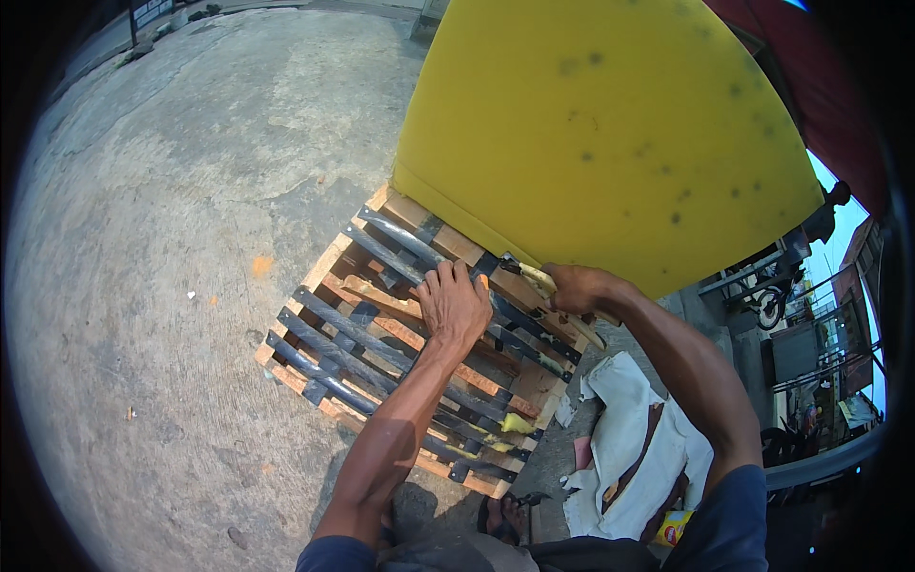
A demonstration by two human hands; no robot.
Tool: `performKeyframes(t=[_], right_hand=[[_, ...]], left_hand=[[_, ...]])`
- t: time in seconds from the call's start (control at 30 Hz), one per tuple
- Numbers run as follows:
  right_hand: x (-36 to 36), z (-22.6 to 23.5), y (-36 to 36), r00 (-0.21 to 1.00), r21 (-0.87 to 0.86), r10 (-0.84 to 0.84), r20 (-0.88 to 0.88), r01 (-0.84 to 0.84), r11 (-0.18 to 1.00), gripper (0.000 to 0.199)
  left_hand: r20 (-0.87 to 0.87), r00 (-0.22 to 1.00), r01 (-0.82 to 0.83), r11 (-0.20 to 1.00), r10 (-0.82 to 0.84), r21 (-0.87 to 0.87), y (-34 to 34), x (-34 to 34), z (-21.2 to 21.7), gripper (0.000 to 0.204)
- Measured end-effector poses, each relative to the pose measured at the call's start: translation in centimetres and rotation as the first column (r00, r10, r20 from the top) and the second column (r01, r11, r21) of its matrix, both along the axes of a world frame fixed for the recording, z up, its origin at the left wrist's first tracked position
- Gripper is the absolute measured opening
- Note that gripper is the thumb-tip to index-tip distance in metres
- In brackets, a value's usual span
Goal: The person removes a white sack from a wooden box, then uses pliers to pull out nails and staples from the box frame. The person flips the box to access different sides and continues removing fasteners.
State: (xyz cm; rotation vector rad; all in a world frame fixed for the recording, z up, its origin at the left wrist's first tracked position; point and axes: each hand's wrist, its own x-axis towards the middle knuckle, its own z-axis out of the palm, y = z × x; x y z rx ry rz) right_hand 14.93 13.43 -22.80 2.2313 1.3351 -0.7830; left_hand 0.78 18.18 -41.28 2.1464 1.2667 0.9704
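Note:
A wooden frame (329, 262) laced with dark rubber straps (348, 329) lies on the concrete. A large yellow foam slab (591, 124) stands on the frame's far edge. My left hand (455, 307) presses flat on the straps near that edge, fingers spread. My right hand (577, 288) grips a tool with a pale handle (538, 278); its dark tip sits where the foam meets the wood. Small yellow foam scraps (515, 422) sit among the straps near me.
Rough concrete ground (172, 238) spreads to the left. Crumpled white sheeting (629, 448) lies at my right by my sandalled foot (505, 515). A small yellow packet (672, 526) rests on it. Railings and parked vehicles (777, 300) are at far right.

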Motion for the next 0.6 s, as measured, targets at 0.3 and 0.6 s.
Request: performKeyframes(t=[0.3, 0.6], right_hand=[[-3.0, 0.3, 8.0, 0.973, -0.301, -0.014, 0.232, 0.086, 0.950, 0.046], [-6.2, -2.7, 16.7, 0.652, -0.781, 0.744, 0.148, -0.384, 0.492, 0.027]], left_hand=[[0.169, 0.984, -0.006, 0.958, 0.056, -0.285, -0.5, 2.5, 0.7, 0.039], [0.385, 0.922, 0.102, 0.942, 0.031, -0.321, -3.1, 4.0, 0.8, 0.040]])
